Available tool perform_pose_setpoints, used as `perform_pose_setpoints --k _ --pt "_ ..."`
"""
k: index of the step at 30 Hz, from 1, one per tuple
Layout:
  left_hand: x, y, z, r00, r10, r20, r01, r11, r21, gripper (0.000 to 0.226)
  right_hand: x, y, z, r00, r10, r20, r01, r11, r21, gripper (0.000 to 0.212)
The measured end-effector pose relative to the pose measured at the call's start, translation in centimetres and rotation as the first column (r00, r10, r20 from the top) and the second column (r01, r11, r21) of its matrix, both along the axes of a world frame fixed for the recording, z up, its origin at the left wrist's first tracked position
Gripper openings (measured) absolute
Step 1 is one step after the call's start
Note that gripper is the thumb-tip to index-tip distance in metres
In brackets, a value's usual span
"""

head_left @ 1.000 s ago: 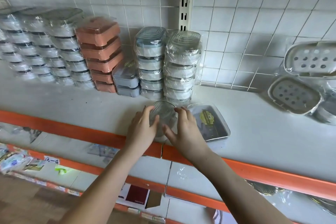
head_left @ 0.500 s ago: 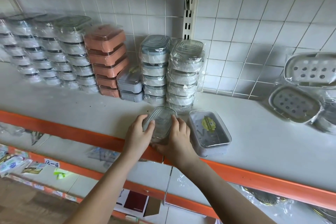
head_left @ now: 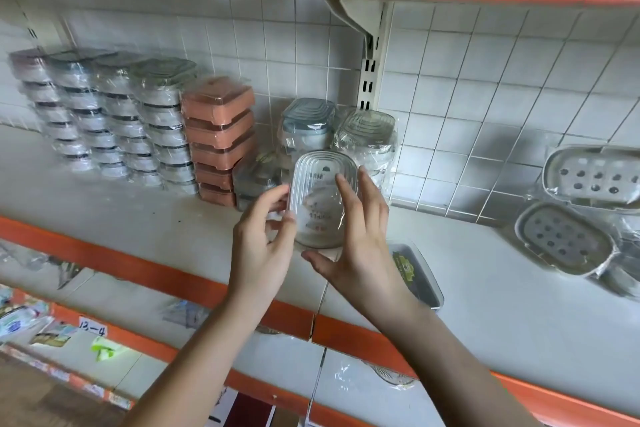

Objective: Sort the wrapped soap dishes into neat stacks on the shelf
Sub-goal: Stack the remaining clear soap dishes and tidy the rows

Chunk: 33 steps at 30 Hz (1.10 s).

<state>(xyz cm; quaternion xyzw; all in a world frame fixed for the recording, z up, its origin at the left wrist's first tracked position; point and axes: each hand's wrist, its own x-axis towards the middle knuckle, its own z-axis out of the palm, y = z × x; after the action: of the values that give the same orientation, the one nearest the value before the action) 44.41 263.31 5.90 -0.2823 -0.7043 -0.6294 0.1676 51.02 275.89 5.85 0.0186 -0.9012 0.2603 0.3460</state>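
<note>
The shelf (head_left: 138, 218) is a pale surface with an orange front edge, backed by a white tiled wall (head_left: 485, 97). A second orange-edged shelf sits above it and another below.

Along the back edge at the left stand four rows of clear-wrapped grey soap dish stacks (head_left: 114, 121), touching one another side to side. Just right of them stands a stack of salmon-coloured dishes (head_left: 220, 135), flat sides up. Next to it, lower, is a short stack of grey rectangular dishes (head_left: 254, 180). Two further wrapped stacks stand near the wall bracket: a blue-grey one (head_left: 306, 121) and a clear one (head_left: 369, 135), just beside each other.

At the right end of the shelf lie two wrapped oval dishes with perforated trays (head_left: 568, 243), tilted against the wall, one above the other.

A rectangular lidded dish (head_left: 415, 270) lies flat near the front edge, partly hidden by the right forearm; a green label shows on top.

The held soap dish (head_left: 322, 198) is a clear wrapped oval, raised above the shelf in front of the two stacks near the bracket. It is tipped so its broad ribbed face points toward the camera; its long axis runs from the front edge toward the back wall.

The left hand (head_left: 266, 246) grips its left side with thumb and fingertips. The right hand (head_left: 360, 239) grips its right side, fingers spread up the face and thumb under the near end.
</note>
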Motion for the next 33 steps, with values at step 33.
perform_pose_setpoints --k 33 --pt "-9.5 9.3 9.1 0.977 -0.21 0.027 0.211 0.957 -0.2 0.042 -6.2 11.2 8.5 0.994 -0.105 0.041 0.105 0.994 -0.018 0.063"
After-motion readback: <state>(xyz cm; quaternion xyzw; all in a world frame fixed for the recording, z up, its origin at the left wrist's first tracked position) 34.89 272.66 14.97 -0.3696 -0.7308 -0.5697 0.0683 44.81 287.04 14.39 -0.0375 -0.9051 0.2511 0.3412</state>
